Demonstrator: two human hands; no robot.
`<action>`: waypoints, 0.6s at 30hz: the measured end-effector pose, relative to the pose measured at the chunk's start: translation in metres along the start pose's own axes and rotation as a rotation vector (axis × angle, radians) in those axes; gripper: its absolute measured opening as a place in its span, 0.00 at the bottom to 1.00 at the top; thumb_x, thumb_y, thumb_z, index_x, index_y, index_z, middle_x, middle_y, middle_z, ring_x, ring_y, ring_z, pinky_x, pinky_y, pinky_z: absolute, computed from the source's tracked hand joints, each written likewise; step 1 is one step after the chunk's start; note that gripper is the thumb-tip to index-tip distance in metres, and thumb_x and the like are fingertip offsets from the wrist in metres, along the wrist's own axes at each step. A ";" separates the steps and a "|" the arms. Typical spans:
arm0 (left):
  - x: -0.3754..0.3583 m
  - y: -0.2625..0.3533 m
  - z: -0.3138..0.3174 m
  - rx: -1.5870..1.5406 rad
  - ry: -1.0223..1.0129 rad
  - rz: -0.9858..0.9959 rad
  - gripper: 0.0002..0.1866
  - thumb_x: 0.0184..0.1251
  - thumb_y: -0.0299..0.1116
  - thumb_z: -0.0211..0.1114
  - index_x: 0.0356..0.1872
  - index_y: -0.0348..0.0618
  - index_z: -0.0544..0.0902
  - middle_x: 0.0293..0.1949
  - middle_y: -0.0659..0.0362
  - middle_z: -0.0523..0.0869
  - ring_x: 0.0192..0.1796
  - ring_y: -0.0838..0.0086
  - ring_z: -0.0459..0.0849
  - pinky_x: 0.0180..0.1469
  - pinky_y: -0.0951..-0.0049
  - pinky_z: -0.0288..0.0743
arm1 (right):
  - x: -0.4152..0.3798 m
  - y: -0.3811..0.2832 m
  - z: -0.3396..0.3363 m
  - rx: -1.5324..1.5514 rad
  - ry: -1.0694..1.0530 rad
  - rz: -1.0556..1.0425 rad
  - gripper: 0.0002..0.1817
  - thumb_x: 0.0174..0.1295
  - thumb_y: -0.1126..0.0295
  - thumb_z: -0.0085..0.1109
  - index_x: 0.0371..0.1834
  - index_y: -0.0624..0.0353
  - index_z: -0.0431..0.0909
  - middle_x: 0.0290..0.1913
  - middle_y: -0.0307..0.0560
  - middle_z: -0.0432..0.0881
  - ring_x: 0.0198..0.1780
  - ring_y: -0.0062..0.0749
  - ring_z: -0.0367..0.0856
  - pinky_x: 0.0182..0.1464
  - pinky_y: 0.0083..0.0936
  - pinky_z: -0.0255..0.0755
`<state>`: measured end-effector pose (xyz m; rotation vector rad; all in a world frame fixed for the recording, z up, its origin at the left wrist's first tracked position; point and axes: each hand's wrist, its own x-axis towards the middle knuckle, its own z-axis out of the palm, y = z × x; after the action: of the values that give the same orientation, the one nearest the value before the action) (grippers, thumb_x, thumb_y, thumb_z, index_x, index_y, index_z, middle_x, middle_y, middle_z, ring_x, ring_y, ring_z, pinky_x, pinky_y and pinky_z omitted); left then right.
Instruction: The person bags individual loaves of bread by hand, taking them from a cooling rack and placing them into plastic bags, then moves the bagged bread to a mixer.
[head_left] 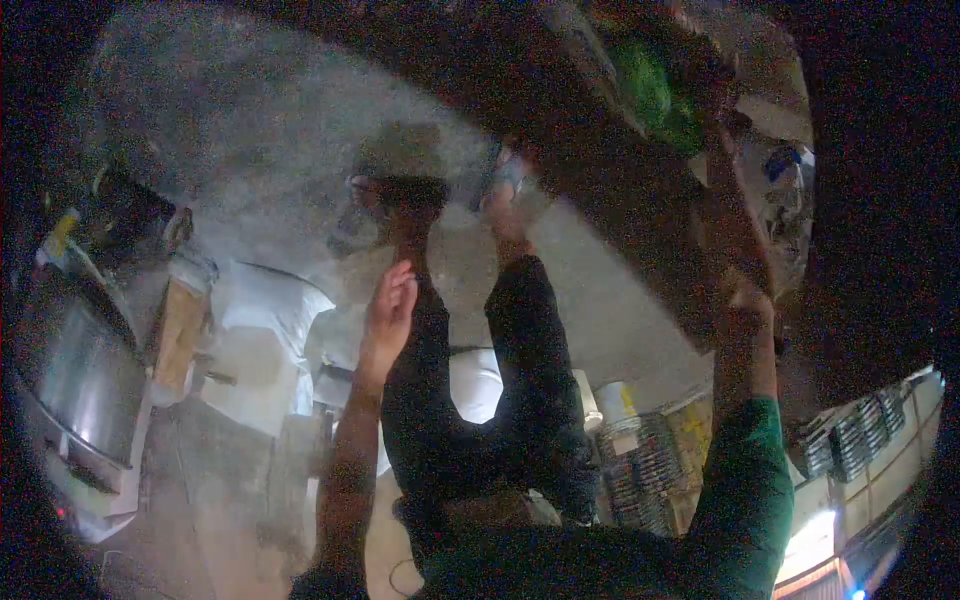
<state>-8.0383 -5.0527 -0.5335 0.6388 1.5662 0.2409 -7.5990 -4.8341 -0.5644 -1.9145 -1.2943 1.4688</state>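
Note:
My left hand (393, 305) hangs in front of my legs, its fingers loosely bent and apart from any object, and nothing shows in it. My right arm, in a green sleeve, stretches up into the dark part of the view. At its end my right hand (718, 100) is dim and blurred, beside a bright green item (648, 92) that looks like a bag or cloth. Whether the fingers touch or hold it is hidden by shadow.
Below me is a grey floor (270, 120), where my feet stand. A large metal pot (85, 375) stands at left, near a white sack or cloth (270, 300). A white bucket (615, 402) and stacked racks (640, 475) are at right. A blue item (783, 162) lies at upper right.

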 end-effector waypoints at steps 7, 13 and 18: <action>-0.009 0.030 0.030 -0.039 -0.059 0.114 0.21 0.80 0.43 0.55 0.64 0.41 0.72 0.57 0.52 0.82 0.58 0.66 0.82 0.60 0.67 0.75 | -0.021 -0.008 0.004 -0.039 0.005 0.024 0.19 0.65 0.61 0.60 0.54 0.57 0.71 0.52 0.41 0.74 0.52 0.33 0.71 0.58 0.29 0.67; -0.029 -0.031 0.001 0.036 0.032 0.139 0.21 0.76 0.41 0.60 0.63 0.40 0.74 0.54 0.50 0.84 0.53 0.62 0.84 0.56 0.63 0.77 | -0.070 -0.003 0.021 -0.115 -0.019 0.100 0.15 0.66 0.63 0.59 0.51 0.56 0.74 0.47 0.40 0.77 0.47 0.32 0.73 0.54 0.28 0.70; -0.075 -0.074 -0.044 0.222 0.051 0.192 0.23 0.71 0.39 0.64 0.63 0.41 0.74 0.53 0.46 0.84 0.49 0.53 0.85 0.54 0.58 0.78 | -0.194 0.054 0.063 -0.138 -0.279 0.325 0.11 0.66 0.65 0.58 0.47 0.56 0.76 0.44 0.39 0.79 0.43 0.31 0.76 0.51 0.27 0.72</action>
<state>-8.1011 -5.1430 -0.5028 0.9655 1.5940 0.2294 -7.6367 -5.0378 -0.5252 -2.1472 -1.2718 1.9096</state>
